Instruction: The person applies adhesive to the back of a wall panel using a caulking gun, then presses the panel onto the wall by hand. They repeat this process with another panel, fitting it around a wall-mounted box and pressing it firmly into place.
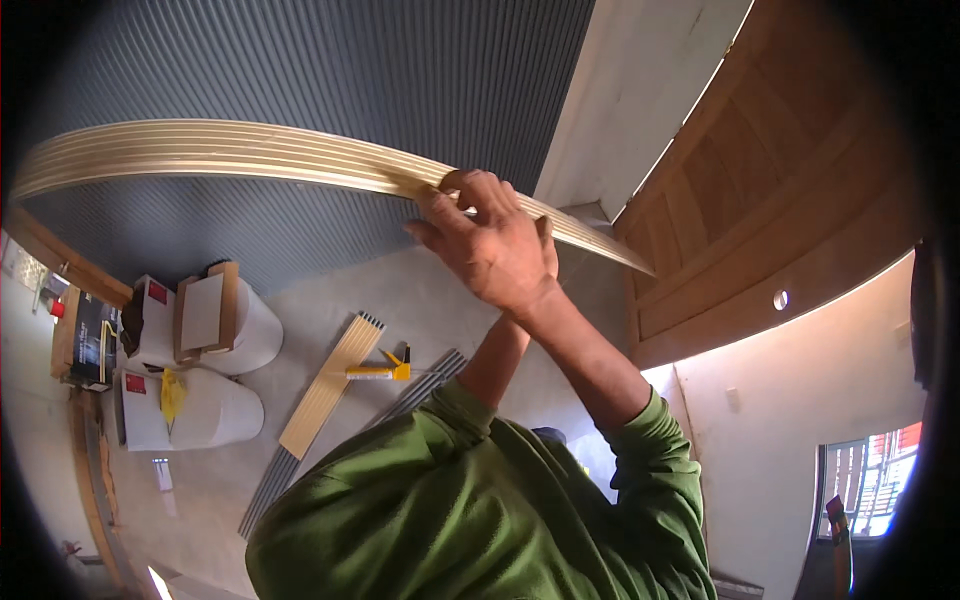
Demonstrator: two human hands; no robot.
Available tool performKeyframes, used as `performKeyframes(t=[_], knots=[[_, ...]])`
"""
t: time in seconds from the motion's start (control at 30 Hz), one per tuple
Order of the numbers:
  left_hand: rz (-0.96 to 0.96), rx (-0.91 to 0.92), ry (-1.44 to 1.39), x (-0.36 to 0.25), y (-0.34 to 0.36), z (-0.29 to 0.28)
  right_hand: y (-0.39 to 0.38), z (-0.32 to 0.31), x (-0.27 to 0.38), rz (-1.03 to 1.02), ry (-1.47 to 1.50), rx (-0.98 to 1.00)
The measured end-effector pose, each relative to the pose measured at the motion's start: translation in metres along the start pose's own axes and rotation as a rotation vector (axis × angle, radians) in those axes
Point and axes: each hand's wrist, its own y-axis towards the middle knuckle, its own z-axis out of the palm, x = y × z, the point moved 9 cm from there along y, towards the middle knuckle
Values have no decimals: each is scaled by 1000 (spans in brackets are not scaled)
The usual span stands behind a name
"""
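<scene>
Ribbed grey wall [300, 60] behind pale panel [230, 148]

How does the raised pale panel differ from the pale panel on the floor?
The raised panel is up before the grey ribbed wall; the floor panel lies below. The raised panel looks curved and spans much of the picture; the floor panel looks straighter and shorter. Both are pale and ribbed lengthwise.

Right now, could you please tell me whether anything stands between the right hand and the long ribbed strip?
Nothing visible does: the right hand is at the strip, overlapping its lower edge.
</scene>
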Motion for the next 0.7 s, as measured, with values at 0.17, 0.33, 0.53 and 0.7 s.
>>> performKeyframes(t=[0.17,0.33,0.53,0.7], knots=[[-211,143,8,-49,8,49,28,8,-37,-84,-87,-36],[-197,105,290,-66,8,94,23,-17,-88,-177,-73,-91],[-416,93,320,-57,-15,166,12,-60,-162,-201,102,-126],[117,95,-85,55,6,238,31,-100,-203,-94,318,-66]])
